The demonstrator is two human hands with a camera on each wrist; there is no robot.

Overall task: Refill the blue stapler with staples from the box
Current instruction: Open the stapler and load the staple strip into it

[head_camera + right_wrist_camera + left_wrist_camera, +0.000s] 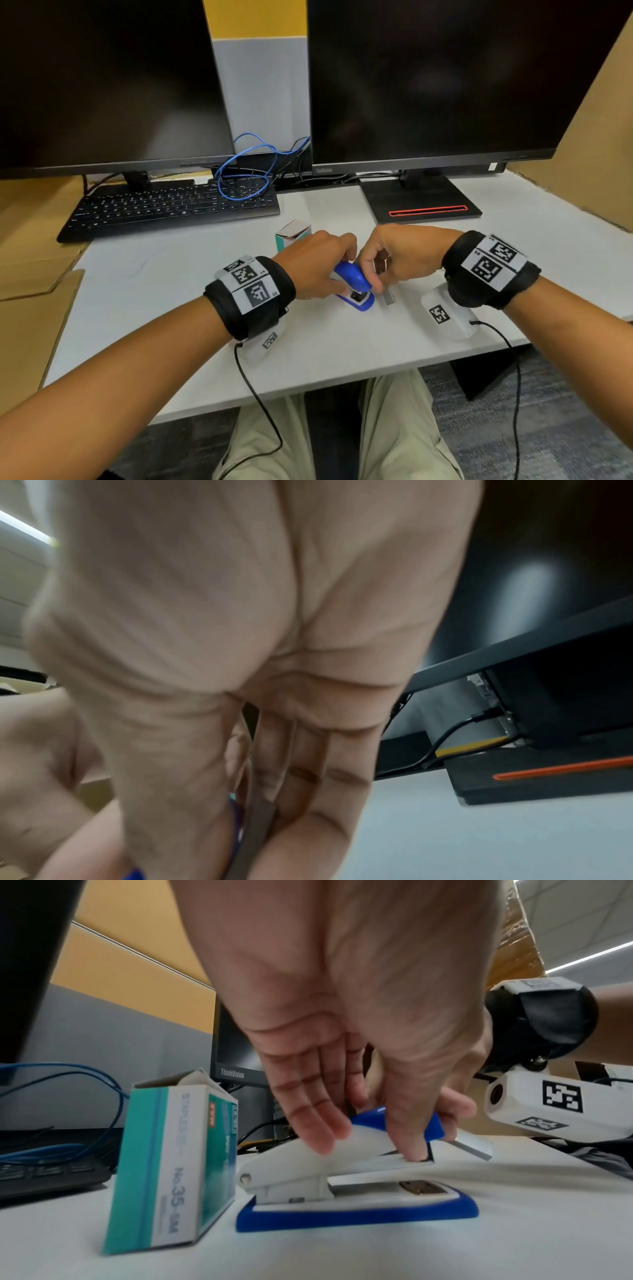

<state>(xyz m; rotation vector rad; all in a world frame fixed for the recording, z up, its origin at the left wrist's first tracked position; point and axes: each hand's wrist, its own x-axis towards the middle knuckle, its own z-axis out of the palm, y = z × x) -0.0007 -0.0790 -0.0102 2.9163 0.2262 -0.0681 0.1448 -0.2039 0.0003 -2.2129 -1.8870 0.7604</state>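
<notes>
At the near edge of a white desk [144, 308], we see a person's two bare hands meeting over a blue stapler [354, 286] that sits on the desktop with its blue base flat and its blue-and-white top raised off the base. The left hand [313, 263] grips the stapler's top, fingers laid over the white upper body and thumb pressed down at its front end, as the left wrist view shows. The right hand [394, 255] comes in from the other side with fingers curled, pinching a silvery strip of staples [388, 296] at the stapler's front; the strip juts out past the blue cap (the right wrist view is blurred, and shows only a thin grey strip held between fingertips and thumb). We cannot tell whether the strip has entered the stapler's channel. Both wrists wear black bands with printed markers and small white cameras. Just behind the left hand stands the teal and white staple box [293, 234], upright, its top flap open. Farther back lie a black keyboard [171, 209] and a loop of blue cable [246, 171], then two dark monitors [435, 82].
</notes>
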